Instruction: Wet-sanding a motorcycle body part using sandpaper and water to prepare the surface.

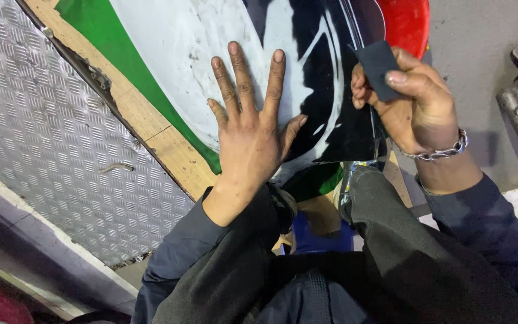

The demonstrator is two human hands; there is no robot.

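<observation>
Left hand [250,135] lay flat, fingers spread, steadying the painted panel [175,54]; right hand [412,102] pinched a dark pad [378,66] near its lower edge.

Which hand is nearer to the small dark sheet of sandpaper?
Right. The right hand pinches the dark sandpaper sheet; the left hand lies flat on the white panel, apart from it.

A workshop: checker-plate metal sheeting [43,108], a bare wooden board [151,129], and a painted panel [175,42] under hand-sanding.
</observation>
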